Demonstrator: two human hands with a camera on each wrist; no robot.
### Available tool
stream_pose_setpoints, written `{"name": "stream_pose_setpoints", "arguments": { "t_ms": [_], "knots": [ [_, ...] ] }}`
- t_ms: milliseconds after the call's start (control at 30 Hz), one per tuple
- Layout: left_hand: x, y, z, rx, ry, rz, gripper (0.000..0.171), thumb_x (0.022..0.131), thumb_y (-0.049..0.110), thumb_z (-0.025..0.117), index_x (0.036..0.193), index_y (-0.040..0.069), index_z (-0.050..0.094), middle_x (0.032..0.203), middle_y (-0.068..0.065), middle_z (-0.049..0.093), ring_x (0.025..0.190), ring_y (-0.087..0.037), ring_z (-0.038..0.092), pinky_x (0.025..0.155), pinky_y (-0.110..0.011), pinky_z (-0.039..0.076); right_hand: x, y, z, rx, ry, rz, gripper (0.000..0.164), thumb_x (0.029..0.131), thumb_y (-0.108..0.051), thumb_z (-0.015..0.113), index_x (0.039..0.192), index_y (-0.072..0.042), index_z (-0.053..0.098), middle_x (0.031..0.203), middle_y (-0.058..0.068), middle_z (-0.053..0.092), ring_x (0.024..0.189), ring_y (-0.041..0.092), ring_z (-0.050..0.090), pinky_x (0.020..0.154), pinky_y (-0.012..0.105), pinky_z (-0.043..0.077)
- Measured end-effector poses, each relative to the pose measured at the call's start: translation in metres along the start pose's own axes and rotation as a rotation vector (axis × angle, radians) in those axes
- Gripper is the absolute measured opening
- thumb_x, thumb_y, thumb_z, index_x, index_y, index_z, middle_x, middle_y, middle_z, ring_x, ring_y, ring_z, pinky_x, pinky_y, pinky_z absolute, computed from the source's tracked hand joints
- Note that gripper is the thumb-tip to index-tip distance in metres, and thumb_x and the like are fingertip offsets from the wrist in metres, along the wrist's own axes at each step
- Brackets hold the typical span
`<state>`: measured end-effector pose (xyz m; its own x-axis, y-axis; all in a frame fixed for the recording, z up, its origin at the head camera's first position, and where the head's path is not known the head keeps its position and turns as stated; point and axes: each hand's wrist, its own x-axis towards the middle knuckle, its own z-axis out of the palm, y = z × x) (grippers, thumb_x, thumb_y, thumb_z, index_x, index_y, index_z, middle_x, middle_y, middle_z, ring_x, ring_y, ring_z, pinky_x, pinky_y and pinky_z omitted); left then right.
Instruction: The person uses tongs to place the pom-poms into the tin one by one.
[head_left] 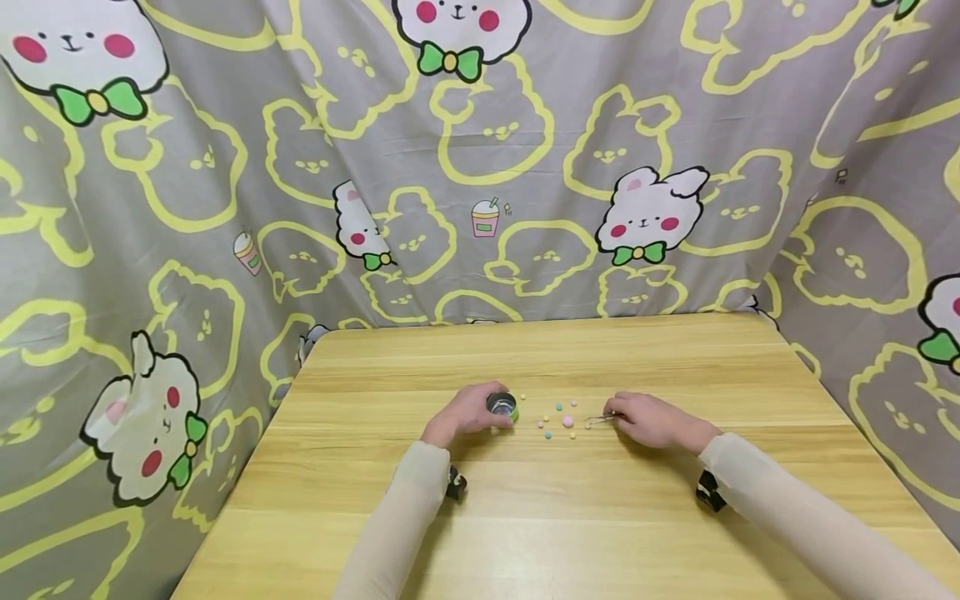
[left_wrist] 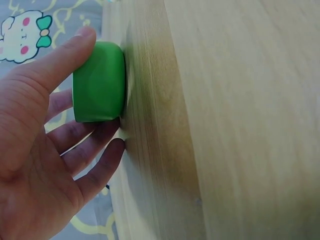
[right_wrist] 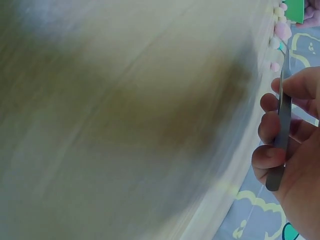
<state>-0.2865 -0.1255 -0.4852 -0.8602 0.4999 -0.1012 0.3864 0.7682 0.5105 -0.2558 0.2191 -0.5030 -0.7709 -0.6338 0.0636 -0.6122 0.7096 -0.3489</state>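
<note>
Steadying a small green cup (head_left: 502, 406) on the wooden table (head_left: 525, 517), the left hand (head_left: 468, 412) curls its thumb and fingers (left_wrist: 95, 135) round the cup's wall, which looks meant to keep it from sliding while its open mouth faces up. Just right of the cup a loose scatter of tiny coloured beads (head_left: 558, 419) lies on the tabletop, between the two hands, within reach of both. Further right, the right hand (head_left: 652, 421) pinches a pair of metal tweezers (head_left: 600, 419) between thumb and bent fingers (right_wrist: 272, 127), with the tips aimed left toward the beads; that low, flat hold seems suited to picking at things so small.

Whether the tweezer tips are together or apart cannot be told, nor whether a bead sits between them. The inside of the cup shows only a dark glint, so any contents stay hidden. Motion blur smears the right wrist view, and the cartoon-print cloth (head_left: 480, 167) hangs behind the table and down both sides.
</note>
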Motion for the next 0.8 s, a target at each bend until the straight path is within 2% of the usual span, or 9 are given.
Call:
{"name": "stream_pose_setpoints", "arguments": {
  "t_ms": [233, 500, 800],
  "knots": [
    [0.0001, 0.0004, 0.0008, 0.003, 0.002, -0.005, 0.061, 0.08, 0.037, 0.076, 0.131, 0.012, 0.054, 0.122, -0.004, 0.059, 0.112, -0.022, 0.053, 0.096, -0.038, 0.04, 0.0012, 0.0021, 0.003, 0.007, -0.023, -0.01, 0.012, 0.094, -0.015, 0.055, 0.102, -0.016, 0.064, 0.089, -0.003, 0.055, 0.08, 0.008, 0.053, 0.07, 0.034, 0.047],
    [0.0003, -0.0008, 0.0009, 0.001, 0.006, -0.005, 0.059, 0.08, 0.037, 0.076, 0.129, 0.013, 0.055, 0.12, -0.002, 0.06, 0.11, -0.02, 0.054, 0.095, -0.037, 0.041, 0.0018, 0.005, 0.0042, 0.0, 0.01, -0.079, 0.014, 0.093, -0.007, 0.054, 0.102, -0.013, 0.064, 0.088, -0.003, 0.055, 0.08, 0.01, 0.055, 0.069, 0.035, 0.048],
    [0.0011, -0.0021, 0.0021, 0.002, 0.008, -0.014, 0.058, 0.079, 0.039, 0.075, 0.128, 0.015, 0.055, 0.121, -0.001, 0.06, 0.111, -0.019, 0.054, 0.095, -0.036, 0.041, 0.0034, 0.0077, 0.0039, 0.01, 0.032, -0.084, 0.016, 0.093, -0.006, 0.055, 0.103, -0.014, 0.064, 0.089, -0.006, 0.054, 0.077, 0.007, 0.052, 0.066, 0.032, 0.047]
  ]
}}
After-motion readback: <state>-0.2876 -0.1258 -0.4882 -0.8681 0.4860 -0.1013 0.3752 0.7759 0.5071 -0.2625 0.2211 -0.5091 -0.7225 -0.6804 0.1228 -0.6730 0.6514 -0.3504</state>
